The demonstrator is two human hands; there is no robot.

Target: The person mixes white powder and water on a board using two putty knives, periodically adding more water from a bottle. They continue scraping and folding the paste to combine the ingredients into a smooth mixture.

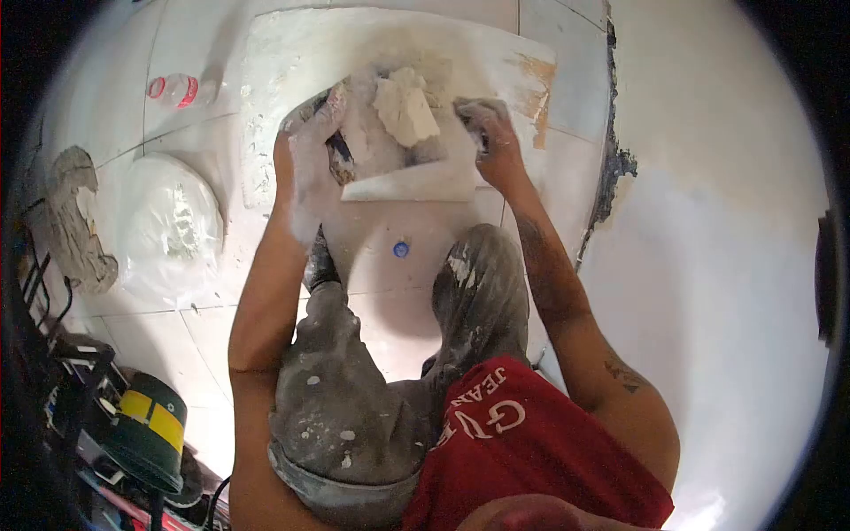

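A pale, crumbly lump of powder or plaster rests in the middle of a dusty grey, bag-like thing, with haze around it. My left hand, coated in white dust, is closed at the left side of this bag-like thing, by its dark, torn-looking edge. On the right, my right hand is apart from the lump, its greyed fingers curled inward; what they hold, if anything, I cannot tell. Beneath lies a large white board with a brown scuffed patch on its right.
On the tiled floor lie a plastic bottle with a red label, a round plastic-wrapped bundle, a grey crumpled cloth and a blue cap. A dark bucket with a yellow band stands lower left. A pale wall rises at right.
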